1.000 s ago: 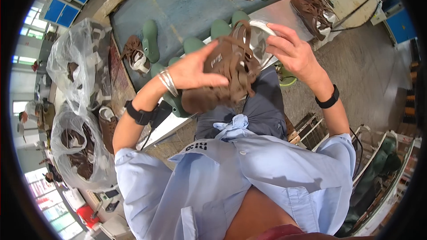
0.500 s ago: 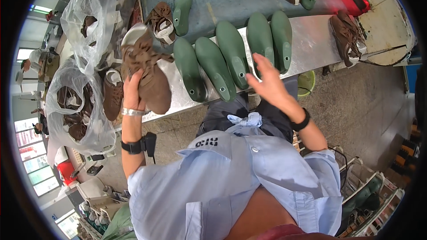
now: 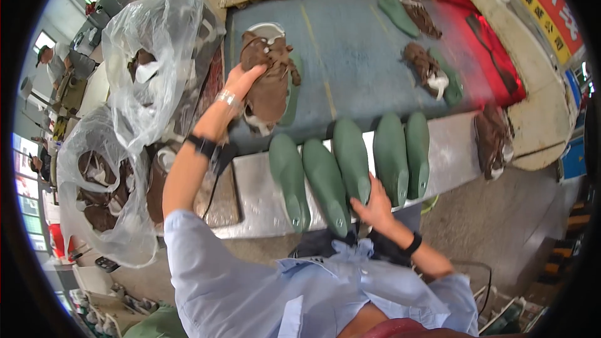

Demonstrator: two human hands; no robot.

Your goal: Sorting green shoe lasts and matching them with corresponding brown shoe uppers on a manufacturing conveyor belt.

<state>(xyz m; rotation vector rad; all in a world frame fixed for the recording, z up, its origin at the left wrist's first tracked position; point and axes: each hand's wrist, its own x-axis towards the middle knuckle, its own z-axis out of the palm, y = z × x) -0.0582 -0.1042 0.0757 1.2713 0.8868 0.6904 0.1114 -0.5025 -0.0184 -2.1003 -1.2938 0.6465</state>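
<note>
My left hand [image 3: 244, 81] grips a brown lace-up shoe [image 3: 268, 97] with a pale lining, held over the left end of the blue-grey belt. Behind that shoe, a green shoe last [image 3: 292, 103] is partly hidden. Several green shoe lasts lie side by side on the metal ledge in front of me. Around the heel end of the middle last [image 3: 352, 153], my right hand [image 3: 377, 206] has its thumb on one side and its fingers on the other. Its grip is partly hidden.
Clear plastic bags [image 3: 94, 181] with brown shoes stand at the left. On the belt [image 3: 338, 44], farther right, brown shoes [image 3: 426, 66] lie beside green lasts. Another brown pair [image 3: 493, 141] sits at the ledge's right end, near a red-lit opening [image 3: 488, 56]. People work far left.
My left hand has carried the brown shoe away from me, over the belt. The right hand has come down onto the middle last's heel end. The view has tilted farther forward.
</note>
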